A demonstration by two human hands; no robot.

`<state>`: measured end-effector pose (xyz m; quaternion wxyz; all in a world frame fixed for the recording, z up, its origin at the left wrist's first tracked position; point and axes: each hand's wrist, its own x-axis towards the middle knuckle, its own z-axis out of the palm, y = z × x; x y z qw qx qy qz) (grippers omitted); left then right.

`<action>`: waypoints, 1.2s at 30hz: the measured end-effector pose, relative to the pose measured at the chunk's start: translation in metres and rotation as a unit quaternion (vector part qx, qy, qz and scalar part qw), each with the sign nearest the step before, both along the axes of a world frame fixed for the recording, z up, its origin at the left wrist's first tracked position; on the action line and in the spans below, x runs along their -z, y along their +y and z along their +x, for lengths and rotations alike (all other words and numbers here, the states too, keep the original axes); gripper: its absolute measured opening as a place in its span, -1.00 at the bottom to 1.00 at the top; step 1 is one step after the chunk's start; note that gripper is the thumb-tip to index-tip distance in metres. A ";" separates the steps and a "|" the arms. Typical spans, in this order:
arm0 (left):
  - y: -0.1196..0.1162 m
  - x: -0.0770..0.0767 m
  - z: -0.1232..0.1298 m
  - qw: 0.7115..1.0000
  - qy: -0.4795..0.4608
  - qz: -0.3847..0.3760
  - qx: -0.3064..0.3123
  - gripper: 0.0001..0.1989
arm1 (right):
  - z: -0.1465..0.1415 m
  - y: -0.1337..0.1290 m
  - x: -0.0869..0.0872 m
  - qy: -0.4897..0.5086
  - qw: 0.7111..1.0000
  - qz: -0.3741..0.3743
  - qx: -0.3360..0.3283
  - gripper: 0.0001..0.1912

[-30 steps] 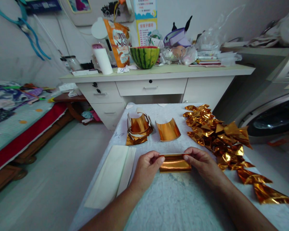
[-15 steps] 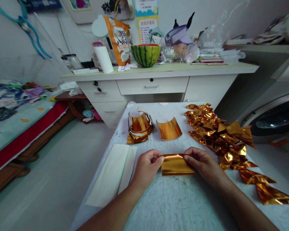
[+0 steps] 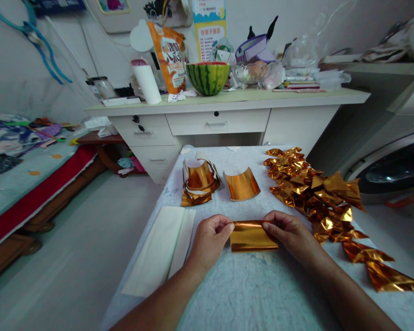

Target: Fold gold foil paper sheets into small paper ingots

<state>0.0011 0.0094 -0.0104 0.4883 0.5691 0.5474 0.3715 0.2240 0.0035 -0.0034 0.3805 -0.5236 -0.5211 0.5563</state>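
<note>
A sheet of gold foil paper (image 3: 253, 238) is stretched between my two hands, just above the cloth-covered table or resting on it; I cannot tell which. My left hand (image 3: 212, 236) pinches its upper left corner between thumb and fingers. At the upper right corner, my right hand (image 3: 286, 230) pinches it the same way. Beyond the hands lies a single curved gold sheet (image 3: 243, 185). To its left stands a stack of curled gold sheets (image 3: 200, 180) with white undersides. On the right is a heap of folded gold foil pieces (image 3: 307, 186).
Folded white paper (image 3: 155, 253) lies along the table's left side. Behind the table (image 3: 234, 294) stands a white desk (image 3: 217, 120) with a cut watermelon (image 3: 207, 78), an orange pouch (image 3: 170, 59) and a paper roll (image 3: 147, 83). A bed (image 3: 37, 184) is left, a washing machine (image 3: 393, 156) right.
Both hands keep the same pinch on the gold foil paper. The whole view has shifted very slightly; nothing else has visibly moved.
</note>
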 end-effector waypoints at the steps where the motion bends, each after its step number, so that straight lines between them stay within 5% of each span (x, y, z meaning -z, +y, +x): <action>1: 0.000 0.000 0.000 1.000 0.001 0.001 0.000 -0.81 | 0.001 0.000 0.000 -0.003 1.000 -0.002 -0.001 -0.58; 36: -0.001 -0.004 0.000 1.000 0.013 0.003 -0.019 -0.81 | 0.010 0.003 0.002 -0.029 0.999 0.020 0.000 -0.57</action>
